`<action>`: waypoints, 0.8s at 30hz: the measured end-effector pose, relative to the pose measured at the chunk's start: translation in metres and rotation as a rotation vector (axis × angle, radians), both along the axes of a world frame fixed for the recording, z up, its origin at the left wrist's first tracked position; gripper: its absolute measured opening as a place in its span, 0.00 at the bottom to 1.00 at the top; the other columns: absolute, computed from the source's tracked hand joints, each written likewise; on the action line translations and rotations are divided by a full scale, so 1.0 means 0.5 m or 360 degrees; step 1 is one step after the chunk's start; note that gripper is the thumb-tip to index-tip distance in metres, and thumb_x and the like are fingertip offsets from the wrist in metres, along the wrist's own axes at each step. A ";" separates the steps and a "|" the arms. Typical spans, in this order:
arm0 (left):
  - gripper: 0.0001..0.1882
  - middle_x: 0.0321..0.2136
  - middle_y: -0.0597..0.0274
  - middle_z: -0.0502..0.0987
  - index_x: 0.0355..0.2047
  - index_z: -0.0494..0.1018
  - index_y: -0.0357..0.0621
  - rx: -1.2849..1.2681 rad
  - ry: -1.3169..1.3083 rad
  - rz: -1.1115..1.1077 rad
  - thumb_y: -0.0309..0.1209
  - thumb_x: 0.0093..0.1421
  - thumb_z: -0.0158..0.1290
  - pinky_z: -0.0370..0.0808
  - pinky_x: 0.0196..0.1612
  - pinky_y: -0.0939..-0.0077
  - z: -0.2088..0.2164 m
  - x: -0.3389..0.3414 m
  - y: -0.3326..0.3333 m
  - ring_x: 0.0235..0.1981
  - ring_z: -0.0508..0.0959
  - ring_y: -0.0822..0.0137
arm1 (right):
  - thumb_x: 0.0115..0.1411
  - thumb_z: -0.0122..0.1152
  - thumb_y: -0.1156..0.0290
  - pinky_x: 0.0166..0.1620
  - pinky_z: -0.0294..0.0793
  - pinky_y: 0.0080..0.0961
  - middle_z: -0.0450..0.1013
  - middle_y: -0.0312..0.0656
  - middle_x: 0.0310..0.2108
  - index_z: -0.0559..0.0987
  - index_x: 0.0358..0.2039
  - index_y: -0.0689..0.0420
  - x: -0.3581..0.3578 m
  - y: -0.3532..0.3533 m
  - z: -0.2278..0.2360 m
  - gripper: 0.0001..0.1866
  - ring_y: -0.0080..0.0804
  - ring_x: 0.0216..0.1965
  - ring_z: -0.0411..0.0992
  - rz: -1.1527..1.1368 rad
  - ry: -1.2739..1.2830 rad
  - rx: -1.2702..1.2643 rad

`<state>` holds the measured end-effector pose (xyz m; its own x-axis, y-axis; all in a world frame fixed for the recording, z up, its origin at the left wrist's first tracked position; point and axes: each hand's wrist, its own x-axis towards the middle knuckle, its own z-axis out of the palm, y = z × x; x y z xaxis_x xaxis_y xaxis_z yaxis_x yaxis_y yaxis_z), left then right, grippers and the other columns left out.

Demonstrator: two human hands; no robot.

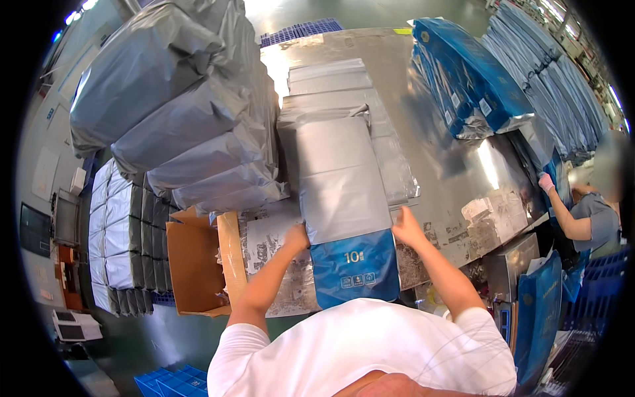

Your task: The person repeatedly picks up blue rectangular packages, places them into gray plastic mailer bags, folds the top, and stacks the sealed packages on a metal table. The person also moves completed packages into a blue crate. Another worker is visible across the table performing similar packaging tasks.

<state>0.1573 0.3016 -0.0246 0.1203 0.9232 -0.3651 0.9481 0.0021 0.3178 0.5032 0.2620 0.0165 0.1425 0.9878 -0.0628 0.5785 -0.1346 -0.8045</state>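
The main danger, as I judge it, is uneven pulling. The gray-and-blue bag lies between the two hands, and if one side is drawn more strongly, the film could wrinkle or turn askew. The flat gray sheets under it, beyond the right hand, look smooth, so they could slide together with the bag. To the left and farther forward of the left hand leans a high pile of gray packages; a wide movement of that arm could push it, and the top packages could come down. The surface has rough, worn patches beside the right hand (perhaps old tape), which might catch the thin film.

The left hand is at the left edge of the bag, with the fingers curled inward. The right hand is at the opposite edge, also curled. The fingertips are hidden, so I cannot tell if either hand really pinches the film.

The bag itself is long and rather flat. Beyond the hands it is dull silver-gray, with a shallow crease across it; nearer than the hands it becomes bright blue, with pale printing and small framed icons. This blue end reaches close to the white shirt.
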 end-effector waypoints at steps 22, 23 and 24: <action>0.14 0.25 0.48 0.75 0.26 0.74 0.41 -0.0639 -0.0083 -0.0669 0.38 0.46 0.49 0.73 0.36 0.61 -0.001 -0.026 -0.314 0.30 0.76 0.52 | 0.46 0.51 0.68 0.39 0.71 0.39 0.72 0.53 0.33 0.77 0.31 0.59 0.017 -0.223 -0.057 0.13 0.48 0.38 0.71 0.0970 -0.0895 -0.1125; 0.14 0.25 0.49 0.75 0.26 0.74 0.40 -0.0697 -0.0059 -0.0761 0.38 0.45 0.50 0.72 0.35 0.61 -0.006 -0.042 -0.321 0.30 0.76 0.51 | 0.46 0.51 0.67 0.41 0.70 0.39 0.72 0.53 0.35 0.77 0.32 0.59 0.034 -0.254 -0.065 0.14 0.48 0.39 0.71 0.1228 -0.0890 -0.1218; 0.14 0.26 0.49 0.75 0.26 0.74 0.40 -0.0721 -0.0040 -0.0859 0.39 0.45 0.50 0.72 0.35 0.60 0.003 -0.042 -0.296 0.30 0.76 0.51 | 0.46 0.51 0.67 0.43 0.69 0.39 0.72 0.53 0.36 0.77 0.33 0.58 0.046 -0.265 -0.077 0.14 0.47 0.40 0.70 0.1319 -0.0830 -0.1203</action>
<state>0.1360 0.1535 -0.0231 0.5321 0.4897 -0.6907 0.8464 -0.3290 0.4188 0.5260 0.1293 -0.0219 -0.3293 0.5324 -0.7798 0.9386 0.0944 -0.3319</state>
